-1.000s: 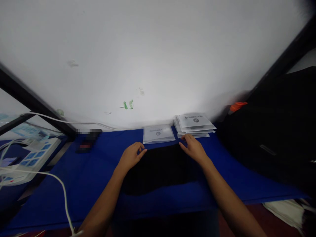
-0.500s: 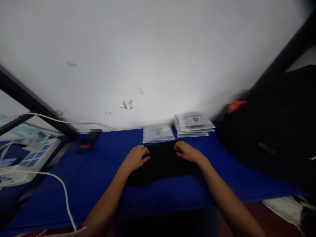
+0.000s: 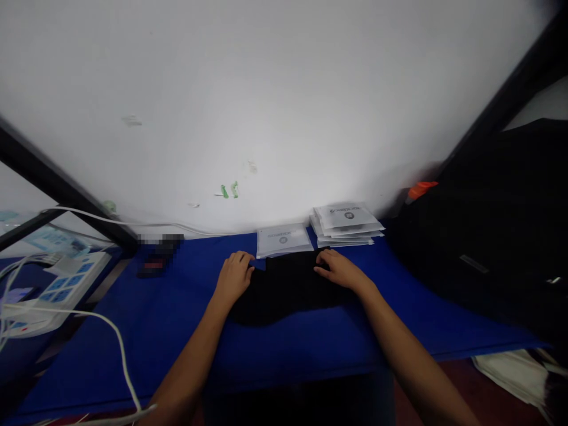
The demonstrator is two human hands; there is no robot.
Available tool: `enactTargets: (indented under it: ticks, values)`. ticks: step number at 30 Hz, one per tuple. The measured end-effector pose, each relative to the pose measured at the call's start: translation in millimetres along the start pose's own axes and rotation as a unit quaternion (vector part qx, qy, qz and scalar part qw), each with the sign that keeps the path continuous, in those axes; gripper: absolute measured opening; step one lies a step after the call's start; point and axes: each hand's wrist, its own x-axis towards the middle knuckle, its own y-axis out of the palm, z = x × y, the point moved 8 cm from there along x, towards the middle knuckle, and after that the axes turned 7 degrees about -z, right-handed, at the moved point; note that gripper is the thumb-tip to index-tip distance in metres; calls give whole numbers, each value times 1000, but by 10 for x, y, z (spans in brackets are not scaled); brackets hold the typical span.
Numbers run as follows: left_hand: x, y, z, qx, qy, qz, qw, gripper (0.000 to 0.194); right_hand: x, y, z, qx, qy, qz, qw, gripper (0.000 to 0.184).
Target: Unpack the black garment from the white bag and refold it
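A dark black cloth [image 3: 288,287] lies spread on the blue-covered table in front of me, its near edge uneven. My left hand [image 3: 234,275] is at the far left part of the cloth, fingers bent and closed, with a bit of black showing between them. A small patch of blue table shows between those fingertips and the cloth's far edge. At the far right corner, my right hand [image 3: 338,269] has its fingers curled over the cloth, thumb along its top. Just beyond the cloth lies a flat, frosted white printed pouch [image 3: 284,239].
A stack of similar pouches [image 3: 348,225] stands against the white wall. A large black bag-like item [image 3: 497,236] fills the right side. At left are a white power strip [image 3: 66,290], white cables [image 3: 118,337] and a partly pixelated dark object [image 3: 160,255]. Black frame bars flank the table.
My left hand has shifted left and slightly away from me, baring a patch of blue beside the cloth. The cloth's near edge has drawn slightly farther from me. My right hand has barely moved.
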Motion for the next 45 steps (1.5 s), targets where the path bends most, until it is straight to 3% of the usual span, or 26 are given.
enactTargets:
  ticks: [2, 6, 8, 13, 17, 22, 25, 27, 28, 31, 32, 33, 35, 39, 45]
  values:
    - [-6, -14, -129, -59, 26, 18, 998, 10, -11, 22, 32, 18, -7, 23, 1000, 14]
    - [-109, 147, -382, -162, 68, 161, 971, 27, -31, 100, 35, 41, -7, 79, 996, 21]
    - [-136, 191, -388, -168, 60, 189, 966, 31, -35, 126, 27, 48, -8, 96, 994, 18]
    - [-134, 192, -323, -174, 51, 199, 963, 20, -35, 95, 71, 62, -29, 97, 993, 6]
    - [-150, 194, -223, -166, 17, 212, 963, 19, -43, 31, 61, 91, 3, 84, 992, 4]
    - [-131, 168, -228, -176, 26, 200, 964, 10, -40, 11, 34, 136, 14, 75, 988, 9]
    - [-111, 94, -217, -229, -16, 192, 954, 14, -55, -21, -11, 200, 34, 71, 977, 15]
    - [-153, 42, -216, -314, -50, 228, 920, 20, -106, -38, -2, 300, 56, 101, 947, 22]
    - [-199, 19, -233, -374, -59, 264, 887, 24, -142, -44, 28, 360, 65, 127, 922, 27]
    - [-342, -129, -294, -568, -64, 352, 741, 37, -209, -114, 121, 504, 81, 161, 845, 37]
    - [-348, -187, -271, -615, -69, 349, 704, 40, -195, -148, 109, 529, 92, 140, 832, 38]
    - [-329, -228, -225, -645, -78, 330, 685, 42, -166, -175, 64, 542, 110, 105, 826, 38]
    - [-263, -229, -114, -654, -107, 279, 695, 40, -100, -198, -101, 549, 166, 14, 819, 36]
    - [-166, -31, -79, -568, -152, 242, 772, 31, -44, -172, -438, 565, 261, -132, 771, 30]
    - [-153, 183, -328, -490, -125, 244, 827, 29, -60, -233, -642, 632, 255, -235, 693, 19]
